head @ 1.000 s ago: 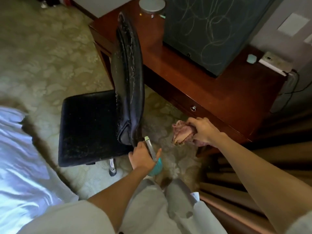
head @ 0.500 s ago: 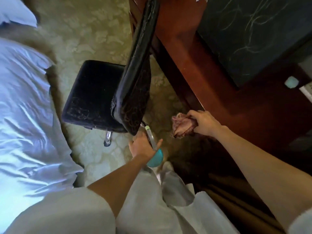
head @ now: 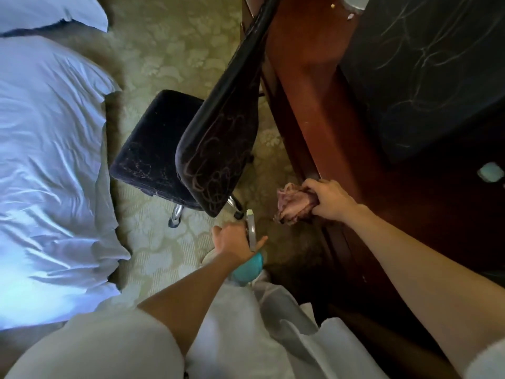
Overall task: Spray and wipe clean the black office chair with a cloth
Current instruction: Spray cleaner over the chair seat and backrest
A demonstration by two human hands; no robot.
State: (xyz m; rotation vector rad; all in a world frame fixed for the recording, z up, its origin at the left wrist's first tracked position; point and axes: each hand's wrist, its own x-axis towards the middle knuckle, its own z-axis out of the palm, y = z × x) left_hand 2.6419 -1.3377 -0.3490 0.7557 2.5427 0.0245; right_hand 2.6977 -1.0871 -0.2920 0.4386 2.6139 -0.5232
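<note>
Scribbles covered the black chair point(head: 218, 149) standing between bed point(head: 54, 160) and surface point(head: 308, 77), so with our left hand point(head: 232, 239) wrapped round the spray bottle point(head: 250, 265) and our right hand point(head: 328, 199) bunching the cloth point(head: 293, 205) (both near the backrest's lower edge), we judged a close, even mist best.

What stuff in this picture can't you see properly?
Head view:
The spray bottle: the left hand wraps it, hiding most of it.
The black office chair: backrest top cut off by the upper edge; seat hides most of its base.
The cloth: bunched in the right hand, far side hidden.
The small teal thing on the desk: too blurred to name.
</note>
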